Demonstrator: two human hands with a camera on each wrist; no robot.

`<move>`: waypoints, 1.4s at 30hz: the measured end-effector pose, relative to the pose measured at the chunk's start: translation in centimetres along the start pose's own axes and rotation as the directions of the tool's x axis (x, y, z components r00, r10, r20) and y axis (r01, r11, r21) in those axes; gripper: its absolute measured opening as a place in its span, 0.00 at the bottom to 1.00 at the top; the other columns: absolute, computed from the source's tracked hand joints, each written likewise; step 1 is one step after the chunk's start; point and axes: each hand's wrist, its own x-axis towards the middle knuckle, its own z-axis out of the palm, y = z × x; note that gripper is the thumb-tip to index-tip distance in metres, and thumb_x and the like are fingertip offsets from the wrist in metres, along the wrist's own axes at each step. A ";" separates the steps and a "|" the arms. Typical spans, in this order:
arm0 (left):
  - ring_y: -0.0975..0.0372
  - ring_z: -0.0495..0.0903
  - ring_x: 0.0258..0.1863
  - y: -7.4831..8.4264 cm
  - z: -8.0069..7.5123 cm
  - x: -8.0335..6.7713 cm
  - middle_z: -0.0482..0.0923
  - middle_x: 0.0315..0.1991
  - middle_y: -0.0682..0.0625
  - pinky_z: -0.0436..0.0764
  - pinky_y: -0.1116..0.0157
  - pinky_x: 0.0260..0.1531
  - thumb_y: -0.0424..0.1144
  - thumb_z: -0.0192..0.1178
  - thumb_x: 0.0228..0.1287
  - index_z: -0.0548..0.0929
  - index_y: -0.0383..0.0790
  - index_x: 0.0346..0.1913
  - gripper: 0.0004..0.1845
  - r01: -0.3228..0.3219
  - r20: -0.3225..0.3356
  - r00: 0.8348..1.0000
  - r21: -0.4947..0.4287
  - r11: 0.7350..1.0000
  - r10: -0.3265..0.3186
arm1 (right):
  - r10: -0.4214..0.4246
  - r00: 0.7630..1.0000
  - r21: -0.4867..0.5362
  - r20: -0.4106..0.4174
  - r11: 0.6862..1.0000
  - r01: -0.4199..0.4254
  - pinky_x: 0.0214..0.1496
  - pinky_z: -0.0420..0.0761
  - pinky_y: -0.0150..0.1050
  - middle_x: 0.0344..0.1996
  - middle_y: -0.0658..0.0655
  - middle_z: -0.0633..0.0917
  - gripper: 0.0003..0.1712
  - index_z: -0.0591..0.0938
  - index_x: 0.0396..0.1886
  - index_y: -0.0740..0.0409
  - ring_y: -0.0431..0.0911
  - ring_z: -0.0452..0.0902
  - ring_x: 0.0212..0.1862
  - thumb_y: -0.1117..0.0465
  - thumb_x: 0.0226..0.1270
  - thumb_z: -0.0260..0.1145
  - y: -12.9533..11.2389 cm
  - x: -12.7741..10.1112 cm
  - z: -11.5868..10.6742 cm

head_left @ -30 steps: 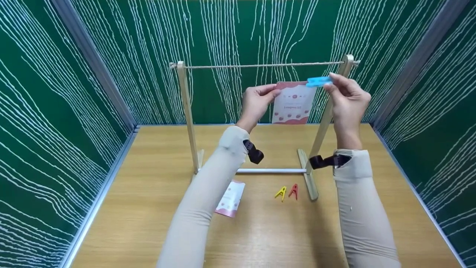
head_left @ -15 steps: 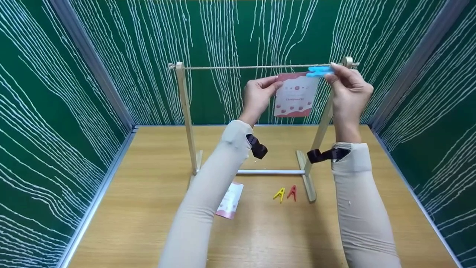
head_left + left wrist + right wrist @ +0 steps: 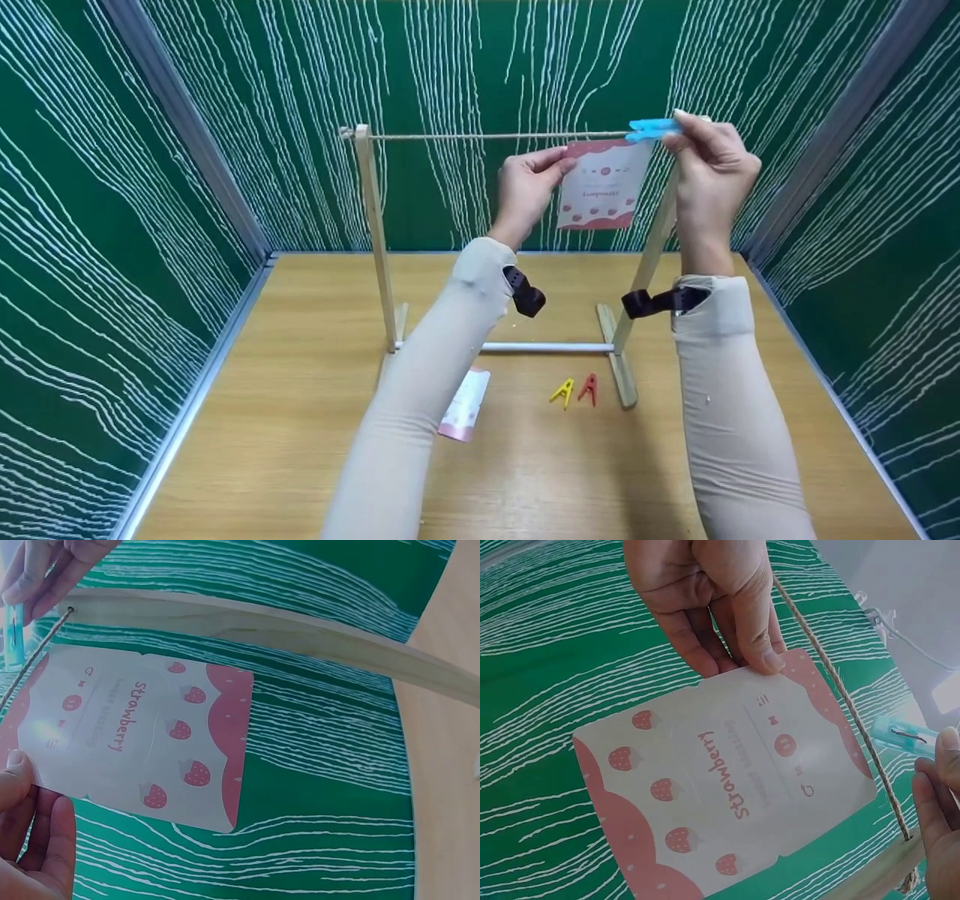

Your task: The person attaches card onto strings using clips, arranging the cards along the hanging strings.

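My left hand (image 3: 527, 187) pinches the upper left corner of a flat white-and-pink strawberry packet (image 3: 602, 186), its printing upside down in the head view. The packet hangs just under the cord (image 3: 465, 136), near its right end. Between right thumb and fingers, my right hand (image 3: 712, 169) pinches a light blue clothespin (image 3: 651, 129) by its back end. In the right wrist view the clothespin's (image 3: 901, 736) front lies close beside the cord (image 3: 836, 682), with the packet (image 3: 727, 772) on the other side. Whether it bites on cord or packet cannot be told.
The cord spans two wooden posts (image 3: 377, 240) joined low by a white rod (image 3: 547, 347). A second strawberry packet (image 3: 466, 405), partly behind my left sleeve, lies on the wooden table (image 3: 300, 450). A yellow clothespin (image 3: 562, 393) and a red clothespin (image 3: 589, 389) lie near the right foot.
Both hands have risen and shifted slightly right, bringing the packet and the blue clothespin from below the cord up to its height. Both grips stay the same.
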 end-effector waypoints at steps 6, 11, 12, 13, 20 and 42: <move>0.68 0.83 0.41 0.1 0.0 0.0 0.86 0.47 0.51 0.79 0.78 0.43 0.39 0.61 0.63 0.85 0.42 0.51 0.14 -0.011 -0.003 1.000 0.020 1.000 0.011 | -0.093 0.995 -0.143 0.035 0.985 0.097 0.45 0.80 0.29 0.30 0.46 0.79 0.13 0.87 0.41 0.62 0.39 0.77 0.36 0.65 0.54 0.70 1.5 1.0 0.0; 0.68 0.83 0.42 0.3 0.2 0.0 0.86 0.47 0.52 0.78 0.78 0.43 0.39 0.61 0.63 0.85 0.43 0.51 0.14 -0.002 -0.012 1.000 0.027 1.000 0.002 | -0.094 0.994 -0.173 0.063 0.980 0.104 0.44 0.79 0.28 0.30 0.44 0.78 0.15 0.86 0.43 0.63 0.38 0.75 0.36 0.65 0.55 0.69 1.6 1.2 0.2; 0.68 0.83 0.42 0.3 0.2 0.0 0.86 0.47 0.52 0.78 0.78 0.43 0.39 0.61 0.63 0.85 0.43 0.51 0.14 -0.002 -0.012 1.000 0.028 1.000 0.003 | -0.090 0.993 -0.185 0.070 0.978 0.102 0.44 0.79 0.28 0.30 0.44 0.77 0.15 0.86 0.44 0.63 0.37 0.75 0.37 0.64 0.56 0.69 1.6 1.2 0.2; 0.69 0.83 0.42 0.3 0.2 0.0 0.86 0.47 0.51 0.78 0.78 0.43 0.39 0.61 0.63 0.85 0.42 0.51 0.14 -0.004 -0.012 1.000 0.027 1.000 0.004 | -0.087 0.993 -0.198 0.077 0.975 0.101 0.45 0.79 0.28 0.30 0.43 0.77 0.15 0.86 0.44 0.62 0.37 0.74 0.37 0.64 0.56 0.69 1.6 1.2 0.2; 0.68 0.83 0.42 0.1 0.5 0.0 0.86 0.48 0.50 0.78 0.78 0.43 0.38 0.61 0.63 0.85 0.41 0.51 0.14 -0.016 -0.011 1.000 0.021 1.000 0.016 | -0.058 0.990 -0.295 0.129 0.951 0.094 0.44 0.76 0.26 0.30 0.40 0.75 0.16 0.85 0.47 0.61 0.35 0.71 0.38 0.62 0.59 0.66 1.5 1.4 0.4; 0.68 0.82 0.42 -0.2 0.8 0.0 0.86 0.47 0.52 0.78 0.77 0.44 0.38 0.60 0.64 0.85 0.43 0.52 0.14 -0.014 -0.001 1.000 0.006 1.000 0.014 | -0.027 0.964 -0.459 0.263 0.876 0.150 0.43 0.72 0.25 0.31 0.38 0.72 0.14 0.85 0.49 0.55 0.34 0.69 0.41 0.63 0.65 0.63 0.7 1.5 0.8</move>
